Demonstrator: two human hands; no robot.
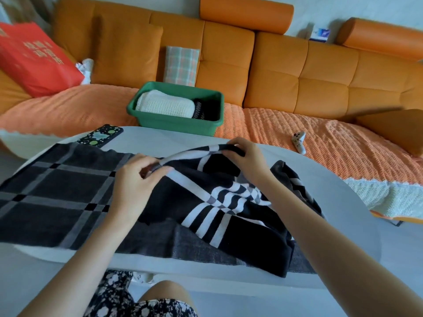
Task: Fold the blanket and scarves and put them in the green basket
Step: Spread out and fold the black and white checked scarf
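Gripping a raised edge of a black-and-white plaid scarf [219, 197], the person's left hand [135, 177] and right hand [246, 154] both pinch the cloth with fingers curled closed, lifting it over a white table [343, 225]. It lies partly bunched on a dark grey checked cloth [52, 195], which is spread flat and unfolded. On the orange sofa [297, 72] beyond, the green basket [176, 124] already holds a folded white knitted piece [166, 106] and a dark striped one [200, 109], so the job looks roughly half done. A red bag [34, 58] carries pale lettering too blurred to read.
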